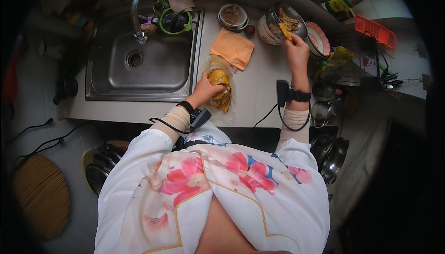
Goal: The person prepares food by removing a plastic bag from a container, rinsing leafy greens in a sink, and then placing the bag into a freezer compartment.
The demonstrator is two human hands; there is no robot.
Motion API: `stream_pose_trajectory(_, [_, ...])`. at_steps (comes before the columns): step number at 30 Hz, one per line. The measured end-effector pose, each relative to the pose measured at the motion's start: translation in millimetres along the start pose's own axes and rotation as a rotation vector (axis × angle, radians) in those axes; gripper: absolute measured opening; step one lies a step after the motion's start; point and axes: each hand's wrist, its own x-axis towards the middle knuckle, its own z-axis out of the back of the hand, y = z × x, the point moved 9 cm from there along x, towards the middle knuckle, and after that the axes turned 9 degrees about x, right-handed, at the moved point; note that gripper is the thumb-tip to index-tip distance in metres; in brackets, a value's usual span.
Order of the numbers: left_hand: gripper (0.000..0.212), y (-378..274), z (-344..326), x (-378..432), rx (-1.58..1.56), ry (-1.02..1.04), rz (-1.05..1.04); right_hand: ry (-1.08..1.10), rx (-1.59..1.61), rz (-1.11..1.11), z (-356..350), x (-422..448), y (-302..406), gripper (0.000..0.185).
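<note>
My left hand grips a large piece of yellow-skinned cooked poultry, which lies on a clear plastic bag on the counter. Up at the right, my right hand holds a small yellow piece of poultry between thumb and fingers, at the near rim of a metal bowl. Several torn pieces of poultry lie in that bowl, which rests tilted on stacked patterned bowls. A folded orange cloth lies just beyond the bag.
A steel sink with a curved faucet is on the left, a green basket at its corner. Small stacked bowls and an egg stand behind the cloth. Pink-rimmed plates and a red plastic basket are at the right.
</note>
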Motion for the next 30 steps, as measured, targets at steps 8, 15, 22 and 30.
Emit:
stream_pose_trajectory(8, [0.073,-1.7,-2.9,-2.4,-0.237,0.067,0.089,-0.151,-0.365,0.126,27.9,88.5,-21.8,0.031])
stream_pose_trajectory(15, [0.063,-0.5,0.1,-4.5,-0.532,0.064,0.145,-0.107,-0.500,0.304,11.4,35.1,26.1,0.031])
stream_pose_trajectory(22, [0.064,-31.3,13.4,-17.1,-0.775,0.020,0.191,0.270,0.267,-0.284,-33.7,-111.3,6.8,0.022])
stream_pose_trajectory(30, [0.046,-41.6,21.2,-23.6,-0.836,0.013,0.193,0.421,0.306,-0.572,-62.8,-211.5,-27.8,0.021])
